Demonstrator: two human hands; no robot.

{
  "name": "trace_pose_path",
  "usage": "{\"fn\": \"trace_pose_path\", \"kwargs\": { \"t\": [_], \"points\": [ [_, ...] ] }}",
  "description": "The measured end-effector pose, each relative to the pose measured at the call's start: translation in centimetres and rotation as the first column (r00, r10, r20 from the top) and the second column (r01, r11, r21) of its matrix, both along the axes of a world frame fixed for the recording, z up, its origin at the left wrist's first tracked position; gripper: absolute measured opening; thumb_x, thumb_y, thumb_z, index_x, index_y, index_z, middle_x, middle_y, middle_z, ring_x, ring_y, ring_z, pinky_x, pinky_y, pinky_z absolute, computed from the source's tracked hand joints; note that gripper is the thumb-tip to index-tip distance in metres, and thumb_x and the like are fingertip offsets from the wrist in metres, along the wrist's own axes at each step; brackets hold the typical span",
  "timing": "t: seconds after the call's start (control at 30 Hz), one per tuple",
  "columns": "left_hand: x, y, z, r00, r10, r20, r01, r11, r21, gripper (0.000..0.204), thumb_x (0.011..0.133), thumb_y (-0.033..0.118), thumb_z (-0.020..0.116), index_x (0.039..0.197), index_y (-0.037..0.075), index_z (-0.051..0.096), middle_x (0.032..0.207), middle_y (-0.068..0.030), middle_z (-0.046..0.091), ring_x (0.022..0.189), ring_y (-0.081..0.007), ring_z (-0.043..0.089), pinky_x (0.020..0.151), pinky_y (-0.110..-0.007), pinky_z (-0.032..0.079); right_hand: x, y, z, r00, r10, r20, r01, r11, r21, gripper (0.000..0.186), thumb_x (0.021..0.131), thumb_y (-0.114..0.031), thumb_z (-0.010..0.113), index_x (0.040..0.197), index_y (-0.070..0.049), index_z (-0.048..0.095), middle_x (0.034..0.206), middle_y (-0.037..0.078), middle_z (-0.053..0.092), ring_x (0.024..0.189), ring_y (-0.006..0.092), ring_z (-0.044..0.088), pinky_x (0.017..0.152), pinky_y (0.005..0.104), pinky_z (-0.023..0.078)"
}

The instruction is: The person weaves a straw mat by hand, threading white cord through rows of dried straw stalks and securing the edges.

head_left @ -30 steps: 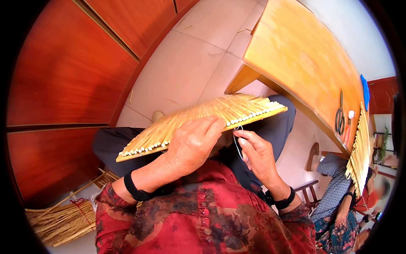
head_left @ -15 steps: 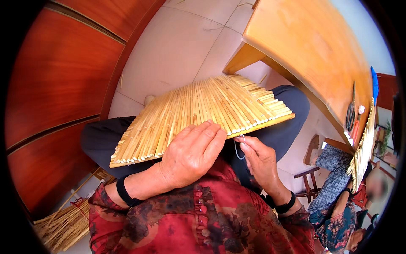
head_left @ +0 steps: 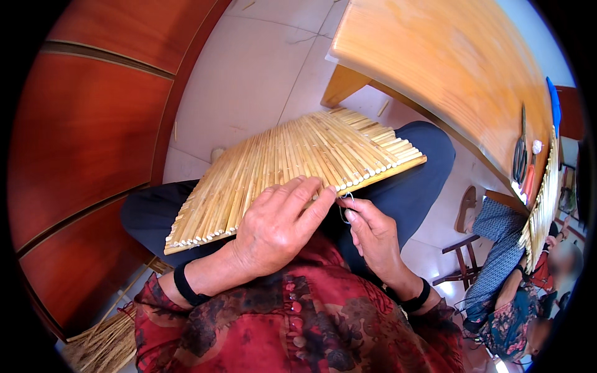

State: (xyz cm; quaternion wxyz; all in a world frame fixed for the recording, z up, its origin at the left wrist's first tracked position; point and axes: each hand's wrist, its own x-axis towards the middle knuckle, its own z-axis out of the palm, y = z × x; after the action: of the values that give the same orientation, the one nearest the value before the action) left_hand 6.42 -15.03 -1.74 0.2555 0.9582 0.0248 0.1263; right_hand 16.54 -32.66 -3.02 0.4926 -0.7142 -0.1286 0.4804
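Observation:
A panel of pale yellow reed stalks (head_left: 277, 165), laid side by side with cut white ends along the near edge and a long stick beneath that edge, lies across my dark-trousered thighs. My left hand (head_left: 280, 224) grips its near edge just left of a white thread (head_left: 347, 204), fingers curled over the stalks. My right hand (head_left: 370, 227) pinches that thread between thumb and forefinger, just under the panel's edge, where a small loop hangs. Whether a needle is in the pinch, I cannot make out.
A wooden table (head_left: 435, 68) carries black scissors (head_left: 520, 155), an orange-handled tool (head_left: 529, 181) and another reed panel (head_left: 540, 205). Red cabinets (head_left: 93, 118) stand left, a straw bundle (head_left: 102, 345) lower left. At right sit a wooden stool (head_left: 460, 261) and other people (head_left: 504, 317).
The panel has tipped so more of its top faces me, mostly between the first two frames. My right hand with the thread has moved slightly down, staying at the edge. The view has shifted.

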Motion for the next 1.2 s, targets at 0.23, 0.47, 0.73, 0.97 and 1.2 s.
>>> {"fn": "trace_pose_path", "kwargs": {
  "t": [0.23,0.47,0.73,0.97,1.2],
  "points": [
    [0.3,0.0,-0.6,1.0,0.013,0.024,-0.014,0.999,0.035,0.04,0.072,0.0,0.064,0.111,-0.001,0.061,0.105,-0.0134,0.065,0.091,-0.028,0.065,0.074,-0.036,0.053,-0.8,0.3,-0.6,0.998,-0.054,0.032,0.053,0.997,0.049,0.025,0.097,-0.008,0.05,0.12,-0.002,0.058,0.068,0.0,0.051,0.057,0.0048,0.045,0.053,0.0218,0.041],
    [0.1,0.2,-1.1,0.999,-0.026,0.023,0.024,0.996,0.088,0.042,0.074,0.012,0.06,0.114,-0.002,0.06,0.109,-0.0143,0.063,0.096,-0.0276,0.064,0.073,-0.035,0.052,-1.5,0.3,-1.9,0.991,-0.068,0.112,0.055,0.992,0.117,0.021,0.097,-0.007,0.05,0.116,-0.001,0.058,0.065,0.0,0.049,0.056,0.0052,0.044,0.052,0.0232,0.04],
    [0.1,0.3,-1.1,0.999,-0.05,0.018,0.049,0.995,0.089,0.041,0.074,0.011,0.061,0.113,-0.004,0.059,0.109,-0.0162,0.063,0.095,-0.0287,0.064,0.072,-0.035,0.051,-1.8,0.6,-2.4,0.988,-0.079,0.136,0.058,0.987,0.15,0.02,0.097,-0.007,0.05,0.115,-0.001,0.058,0.063,0.0,0.048,0.054,0.0058,0.044,0.051,0.0239,0.039],
    [0.2,0.4,-1.0,0.998,-0.05,0.022,0.048,0.994,0.094,0.04,0.075,0.01,0.061,0.112,-0.004,0.059,0.108,-0.0165,0.064,0.094,-0.029,0.065,0.072,-0.035,0.051,-2.0,0.9,-2.6,0.982,-0.092,0.165,0.061,0.98,0.188,0.02,0.098,-0.008,0.048,0.115,-0.001,0.057,0.062,-0.001,0.046,0.053,0.0057,0.042,0.05,0.0239,0.038],
    [0.3,0.6,-0.9,0.998,-0.06,0.024,0.058,0.995,0.084,0.041,0.074,0.01,0.061,0.113,-0.004,0.06,0.108,-0.0162,0.063,0.094,-0.0287,0.064,0.071,-0.035,0.051,-1.9,0.9,-2.3,0.99,-0.109,0.09,0.089,0.974,0.207,0.022,0.099,-0.009,0.048,0.116,0.0,0.057,0.062,-0.003,0.043,0.054,0.0044,0.04,0.049,0.0223,0.036]
  ]
}}
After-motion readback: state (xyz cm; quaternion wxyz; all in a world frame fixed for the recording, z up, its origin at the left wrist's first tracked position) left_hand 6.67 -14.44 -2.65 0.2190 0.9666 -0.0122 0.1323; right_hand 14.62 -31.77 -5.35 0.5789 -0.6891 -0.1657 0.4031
